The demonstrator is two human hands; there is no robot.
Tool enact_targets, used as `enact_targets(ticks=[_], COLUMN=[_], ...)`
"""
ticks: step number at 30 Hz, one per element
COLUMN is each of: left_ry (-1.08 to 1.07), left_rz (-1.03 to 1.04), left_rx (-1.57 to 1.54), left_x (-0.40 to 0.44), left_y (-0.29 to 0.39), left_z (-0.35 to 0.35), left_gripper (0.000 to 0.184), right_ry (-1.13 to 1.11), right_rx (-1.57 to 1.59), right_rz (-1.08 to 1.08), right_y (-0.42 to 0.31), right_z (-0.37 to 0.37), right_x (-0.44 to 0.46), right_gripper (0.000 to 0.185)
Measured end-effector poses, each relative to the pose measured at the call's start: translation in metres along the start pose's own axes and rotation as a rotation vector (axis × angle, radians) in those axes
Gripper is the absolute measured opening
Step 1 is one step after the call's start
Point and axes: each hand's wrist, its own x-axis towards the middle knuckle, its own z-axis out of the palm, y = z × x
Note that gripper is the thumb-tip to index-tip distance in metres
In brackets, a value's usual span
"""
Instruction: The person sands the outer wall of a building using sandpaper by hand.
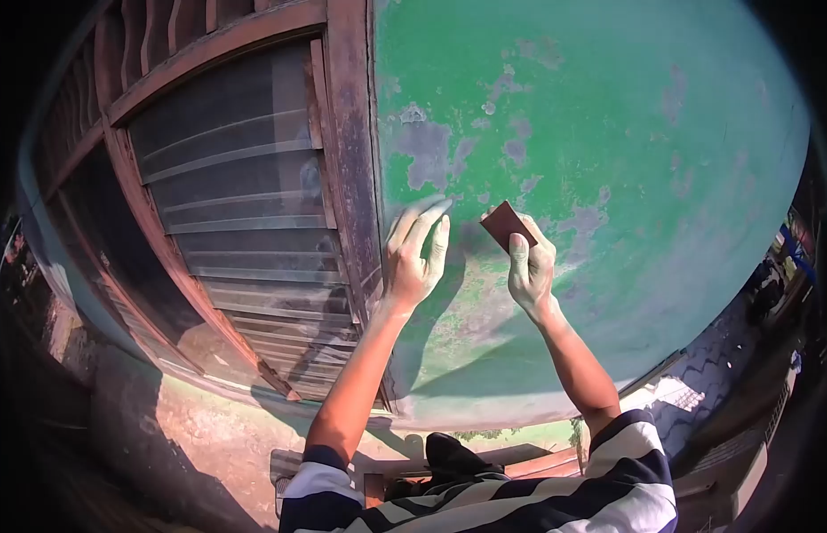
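Observation:
My right hand (531, 266) grips a small brown, flat rectangle that looks like a folded piece of sandpaper (505, 226), with the thumb pressed on its near face. It is held in front of a green painted wall (627, 186); I cannot tell if it touches the surface. To the left, my left hand (415, 258) is raised by the wall close to the window frame, fingers bent and partly apart, with nothing clear in it. Grey bare patches (427, 153) and flaked paint show above both hands. Pale, scuffed paint lies below them, partly in my arms' shadow.
A worn wooden frame (351, 133) borders the wall on the left, around slatted louvre glass (245, 226). Below is a sunlit concrete floor (200, 417). My dark shoe (449, 453) shows near the wall's foot. Assorted objects stand at the far right.

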Motion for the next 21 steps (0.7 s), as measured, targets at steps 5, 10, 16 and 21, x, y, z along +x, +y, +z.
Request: enact_targets(ticks=[5, 10, 16, 21], left_ry=[0.063, -0.001, -0.024, -0.006], left_rz=[0.196, 0.230, 0.216, 0.200], left_rx=[0.343, 0.561, 0.697, 0.686], left_x=[0.055, 0.078, 0.069, 0.067], left_y=[0.010, 0.003, -0.016, -0.016], left_z=[0.003, 0.008, 0.019, 0.020], left_gripper=[0.042, 0.056, 0.059, 0.056], right_ry=[0.041, 0.056, -0.105, -0.053], right_rx=[-0.455, -0.749, -0.794, -0.473], right_rz=[-0.374, -0.323, -0.269, -0.384], right_y=[0.002, 0.007, 0.027, 0.020], right_z=[-0.030, -0.016, -0.003, -0.015], right_x=[0.067, 0.081, 0.036, 0.079], right_gripper=[0.036, 0.047, 0.053, 0.049])
